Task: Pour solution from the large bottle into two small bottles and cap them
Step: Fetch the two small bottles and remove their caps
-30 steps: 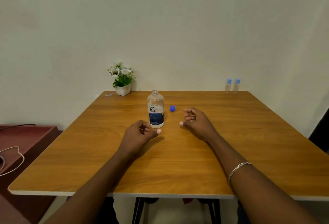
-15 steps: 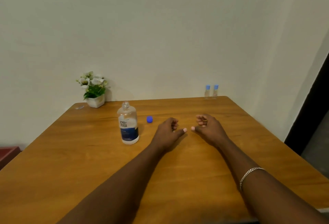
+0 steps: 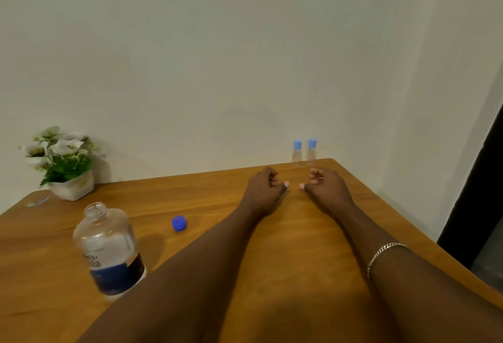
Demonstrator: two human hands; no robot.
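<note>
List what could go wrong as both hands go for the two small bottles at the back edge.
1. The large bottle stands uncapped right beside the left forearm; a sideways brush could tip it and spill solution.
2. The small bottles stand close together at the table's far edge by the wall; the left hand or right hand could knock one over.
3. The loose blue cap could get swept away.

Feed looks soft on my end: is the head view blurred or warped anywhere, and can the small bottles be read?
Head view: the large bottle near the lower left is smeared and leans from wide-angle distortion; the two small bottles at the far edge are small, their labels unreadable; the left hand and right hand are fairly sharp; lighting is even, with soft shadows.
</note>
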